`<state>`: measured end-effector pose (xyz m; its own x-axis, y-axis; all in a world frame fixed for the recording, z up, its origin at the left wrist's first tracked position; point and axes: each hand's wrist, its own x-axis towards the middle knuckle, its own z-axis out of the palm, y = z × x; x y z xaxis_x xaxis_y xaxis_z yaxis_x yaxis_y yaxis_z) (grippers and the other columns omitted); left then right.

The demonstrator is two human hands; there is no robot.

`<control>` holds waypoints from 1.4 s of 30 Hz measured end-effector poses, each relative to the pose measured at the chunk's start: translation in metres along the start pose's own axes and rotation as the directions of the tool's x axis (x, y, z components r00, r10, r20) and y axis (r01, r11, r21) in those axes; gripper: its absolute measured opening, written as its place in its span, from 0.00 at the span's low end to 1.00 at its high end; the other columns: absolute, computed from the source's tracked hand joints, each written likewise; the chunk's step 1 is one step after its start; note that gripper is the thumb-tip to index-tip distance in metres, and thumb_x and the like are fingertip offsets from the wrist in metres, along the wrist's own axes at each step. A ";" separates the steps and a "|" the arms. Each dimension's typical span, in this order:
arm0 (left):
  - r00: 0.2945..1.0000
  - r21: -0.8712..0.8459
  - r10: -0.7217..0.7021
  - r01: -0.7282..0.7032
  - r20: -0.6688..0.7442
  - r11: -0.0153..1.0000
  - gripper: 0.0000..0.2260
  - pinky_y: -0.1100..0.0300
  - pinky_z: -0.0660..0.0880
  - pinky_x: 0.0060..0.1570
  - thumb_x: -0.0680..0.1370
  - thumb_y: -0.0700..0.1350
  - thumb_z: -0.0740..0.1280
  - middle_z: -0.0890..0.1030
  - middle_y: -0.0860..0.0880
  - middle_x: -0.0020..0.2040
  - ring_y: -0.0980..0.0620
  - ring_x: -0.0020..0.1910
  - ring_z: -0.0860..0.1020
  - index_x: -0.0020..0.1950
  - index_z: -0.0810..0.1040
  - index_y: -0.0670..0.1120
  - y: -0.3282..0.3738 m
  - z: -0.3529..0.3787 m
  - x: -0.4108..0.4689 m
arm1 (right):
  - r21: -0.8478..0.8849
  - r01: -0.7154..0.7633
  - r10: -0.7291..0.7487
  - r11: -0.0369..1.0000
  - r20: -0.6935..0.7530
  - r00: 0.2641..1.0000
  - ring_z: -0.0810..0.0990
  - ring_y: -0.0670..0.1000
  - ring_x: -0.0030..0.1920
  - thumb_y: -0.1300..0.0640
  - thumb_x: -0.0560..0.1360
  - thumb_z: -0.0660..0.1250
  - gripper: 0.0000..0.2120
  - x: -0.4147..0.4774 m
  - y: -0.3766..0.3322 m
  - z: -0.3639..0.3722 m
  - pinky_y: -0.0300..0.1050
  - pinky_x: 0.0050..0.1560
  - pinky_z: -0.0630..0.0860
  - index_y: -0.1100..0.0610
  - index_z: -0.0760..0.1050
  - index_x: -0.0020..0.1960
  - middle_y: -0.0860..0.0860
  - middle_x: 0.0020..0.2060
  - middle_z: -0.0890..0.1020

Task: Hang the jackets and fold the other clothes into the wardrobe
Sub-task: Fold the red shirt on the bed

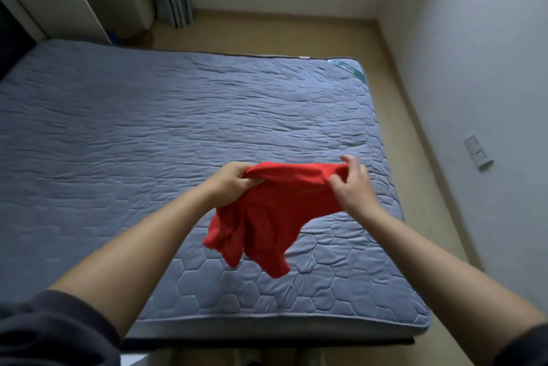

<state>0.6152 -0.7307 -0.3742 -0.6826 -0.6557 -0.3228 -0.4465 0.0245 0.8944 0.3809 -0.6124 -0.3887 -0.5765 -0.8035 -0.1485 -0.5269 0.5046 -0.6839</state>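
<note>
My left hand (234, 181) grasps one end of the red garment (275, 211), fingers (252, 181) curled tight into the cloth; my right hand (353, 187) pinches the other end; the garment hangs stretched between them over the near right part of the blue quilted bed (148, 128); its lower part dangles in loose folds.

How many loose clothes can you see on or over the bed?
1: a red garment, held over the mattress by the left hand and right hand. More may lie outside the view.
</note>
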 end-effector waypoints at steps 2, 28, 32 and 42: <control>1.000 -0.147 -0.005 0.006 0.002 0.989 0.09 0.58 0.72 0.39 0.80 0.41 0.63 0.78 0.49 0.38 0.54 0.36 0.74 0.42 0.79 0.45 0.017 0.015 0.001 | -0.039 0.244 -0.231 0.969 0.210 0.950 0.64 0.55 0.72 0.54 0.69 0.73 0.37 -0.017 -0.003 0.019 0.55 0.72 0.60 0.55 0.61 0.74 0.57 0.70 0.67; 0.832 0.584 0.256 0.098 -0.493 0.806 0.16 0.49 0.74 0.47 0.69 0.31 0.61 0.82 0.38 0.48 0.37 0.48 0.79 0.54 0.74 0.43 0.073 -0.045 -0.064 | 0.334 0.014 0.043 0.943 -0.162 0.986 0.72 0.50 0.37 0.72 0.74 0.56 0.16 -0.028 0.004 -0.119 0.41 0.34 0.68 0.54 0.77 0.44 0.50 0.33 0.77; 0.797 0.675 0.497 -0.158 -0.344 0.720 0.18 0.54 0.73 0.44 0.67 0.30 0.61 0.82 0.42 0.43 0.41 0.44 0.80 0.52 0.78 0.45 0.133 -0.030 -0.073 | 0.275 0.065 -0.015 0.959 -0.178 0.984 0.79 0.51 0.49 0.68 0.72 0.65 0.14 -0.048 -0.007 -0.126 0.40 0.48 0.71 0.53 0.76 0.53 0.50 0.45 0.81; 0.875 0.897 0.484 -0.204 -0.013 0.393 0.04 0.56 0.71 0.38 0.72 0.46 0.67 0.80 0.47 0.43 0.44 0.45 0.78 0.45 0.78 0.49 0.218 -0.010 -0.077 | 0.215 0.434 -0.435 0.875 -0.043 0.899 0.69 0.49 0.32 0.65 0.73 0.61 0.09 -0.061 -0.139 -0.100 0.47 0.36 0.64 0.58 0.73 0.36 0.51 0.29 0.73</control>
<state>0.5764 -0.6826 -0.1514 -0.8059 -0.5716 0.1542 -0.5549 0.8201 0.1396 0.4266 -0.6019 -0.2130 -0.3157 -0.9286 0.1948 -0.5767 0.0247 -0.8166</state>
